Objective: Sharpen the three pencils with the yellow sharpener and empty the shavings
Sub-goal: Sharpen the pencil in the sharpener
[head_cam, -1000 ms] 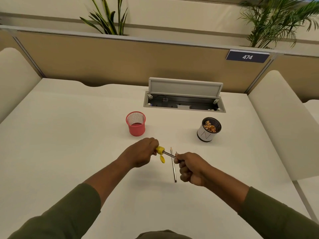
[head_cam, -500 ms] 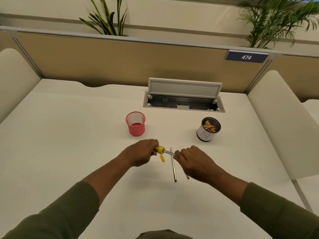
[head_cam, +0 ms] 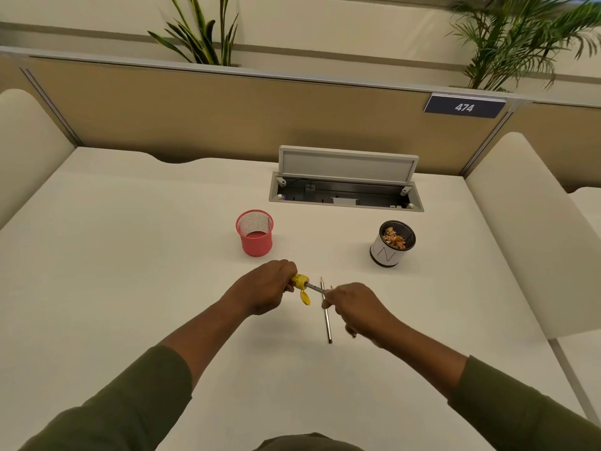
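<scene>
Desk (head_cam: 130, 255): off-white, matt, wide; bounded at the far edge by a tan partition (head_cam: 227, 118) carrying a dark plate numbered 474 (head_cam: 464, 107); pale padded dividers at the left and right edges; leafy plants (head_cam: 201, 30) behind the partition.
Cable hatch (head_cam: 346, 190): set into the desk near the far edge, grey lid raised.
Pink mesh cup (head_cam: 255, 232): upright, centre of the desk, left of the hatch.
Black-and-white cup (head_cam: 392, 244): upright, towards the right edge; wood shavings (head_cam: 394, 238) inside.
Left hand (head_cam: 263, 288): closed around the yellow sharpener (head_cam: 300, 281), centre of the desk nearer the near edge; the sharpener's yellow cap (head_cam: 305, 298) hangs open below it.
Right hand (head_cam: 354, 309): fingers pinched on a pencil (head_cam: 313, 287) whose tip sits in the sharpener.
Second pencil (head_cam: 326, 315): lies flat on the desk between the hands, point towards the far edge.
Third pencil: only a tip (head_cam: 331, 287) shows just beyond the right hand; the rest is hidden.
Sleeves (head_cam: 130, 402): olive green, both forearms.
</scene>
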Tool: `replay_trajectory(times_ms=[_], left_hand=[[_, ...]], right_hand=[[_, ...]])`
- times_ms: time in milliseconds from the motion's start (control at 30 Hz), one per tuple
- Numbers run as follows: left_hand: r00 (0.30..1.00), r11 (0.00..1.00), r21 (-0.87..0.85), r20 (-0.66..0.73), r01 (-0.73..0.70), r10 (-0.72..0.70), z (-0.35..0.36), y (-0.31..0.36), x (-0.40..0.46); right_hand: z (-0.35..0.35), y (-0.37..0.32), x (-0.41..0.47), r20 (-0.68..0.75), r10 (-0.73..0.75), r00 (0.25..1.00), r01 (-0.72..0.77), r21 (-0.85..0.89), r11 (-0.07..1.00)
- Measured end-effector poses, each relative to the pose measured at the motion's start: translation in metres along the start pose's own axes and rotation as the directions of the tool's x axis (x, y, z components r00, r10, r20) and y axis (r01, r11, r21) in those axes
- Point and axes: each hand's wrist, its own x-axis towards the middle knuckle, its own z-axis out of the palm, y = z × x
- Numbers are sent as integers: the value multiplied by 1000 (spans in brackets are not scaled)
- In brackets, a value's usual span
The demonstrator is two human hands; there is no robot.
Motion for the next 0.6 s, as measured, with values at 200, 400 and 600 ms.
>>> replay_trajectory(times_ms=[200, 400, 600], left_hand=[[998, 999, -34, 46, 32, -30, -7, -6, 3], [1000, 1000, -16, 21, 9, -8, -7, -1, 3], [995, 997, 44, -62, -70, 73, -7, 2, -5]], right_hand=[[-20, 15, 6, 270, -767, 581, 493, -868, 68], [-7, 22, 9, 114, -789, 604, 560, -765, 318], [8, -4, 8, 166, 340, 926, -372, 563, 738]])
